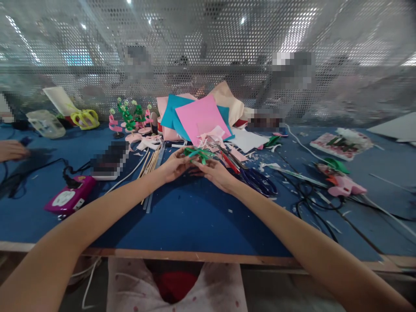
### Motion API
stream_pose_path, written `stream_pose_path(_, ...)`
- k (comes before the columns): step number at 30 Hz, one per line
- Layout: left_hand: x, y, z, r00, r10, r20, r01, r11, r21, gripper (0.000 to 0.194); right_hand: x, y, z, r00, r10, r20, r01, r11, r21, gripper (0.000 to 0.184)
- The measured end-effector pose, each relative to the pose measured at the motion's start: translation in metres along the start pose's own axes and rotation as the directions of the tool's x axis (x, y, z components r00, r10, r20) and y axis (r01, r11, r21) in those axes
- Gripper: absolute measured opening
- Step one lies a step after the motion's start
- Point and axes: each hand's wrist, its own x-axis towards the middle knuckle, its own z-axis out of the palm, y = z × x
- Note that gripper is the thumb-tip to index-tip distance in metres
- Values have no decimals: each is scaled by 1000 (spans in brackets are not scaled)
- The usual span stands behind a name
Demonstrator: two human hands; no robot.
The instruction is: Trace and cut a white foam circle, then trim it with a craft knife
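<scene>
Both hands meet over the middle of the blue table around a green craft piece (pixel 203 154), made of thin leaf-like strips. My left hand (pixel 177 164) grips its left side with bent fingers. From the right, my right hand (pixel 216 172) has its fingers curled round the piece; some fingertips are hidden under it. Just right of my right hand lie scissors with dark blue handles (pixel 260 181) and a red-handled tool (pixel 230 159). Wooden sticks (pixel 150 164) and clear glue sticks (pixel 154 180) lie left of my left hand.
Pink and blue sheets (pixel 203 117) pile up behind my hands, near small craft plants (pixel 130 117). A phone (pixel 112 161) and a purple power strip (pixel 69 196) lie left. A pink glue gun (pixel 346 185) with cables is right. Another person's hand (pixel 13 150) shows far left.
</scene>
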Motion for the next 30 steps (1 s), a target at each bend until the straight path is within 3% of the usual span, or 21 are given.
stream_pose_path(2,-2,-1,-1,997,-6,79,2,999,47,44,-1,-1,0,1000,16,0,-16,999,-49,35)
stream_pose_path(4,-3,-1,-1,996,6,88,-12,997,72,49,-1,-1,-2,999,49,-6,-49,996,-69,36)
stream_pose_path(8,-1,1,-1,998,53,21,-54,997,53,45,0,0,-6,996,80,-32,-83,993,-82,40)
stream_pose_path(15,5,1,-2,987,11,-158,-22,997,-70,18,2,0,-8,995,88,-52,-92,993,-74,40)
stream_pose_path(19,6,0,-4,986,47,-159,-59,996,-72,16,2,-6,-11,995,63,-78,-72,990,-117,40)
stream_pose_path(23,4,-2,-5,979,120,-162,-111,992,65,22,2,-15,-17,993,-17,-117,-13,968,-252,41)
stream_pose_path(27,3,-6,-6,983,166,-83,-139,955,263,36,1,-18,-25,955,-231,-187,107,854,-509,31)
stream_pose_path(30,3,-7,-7,976,190,-108,-148,938,313,36,-2,-20,-26,884,-453,-114,203,593,-779,14)
